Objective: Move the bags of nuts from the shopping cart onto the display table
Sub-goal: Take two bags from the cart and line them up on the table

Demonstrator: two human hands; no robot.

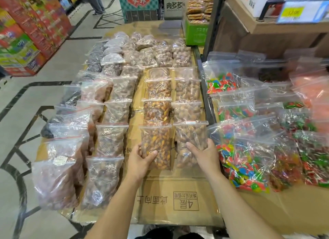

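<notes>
Fingers (151, 154) of both hands, left hand (140, 158) and right hand (203, 155), clamp two near bags, mixed-nut bag (157, 142) and brown-nut bag (191, 140), best laid flat, aligned with their columns on the display table (160, 203).

Two hands: left hand (142, 156), right hand (203, 152), one nut bag each — orange-brown mix bag (156, 144) and pale nut bag (190, 140). Nut bags on cardboard surface (160, 203): roughly 35–40 in about five columns; far rows overlap, exact count unclear. Candy bags (245, 160) at right: about ten. One green box (195, 33).
</notes>
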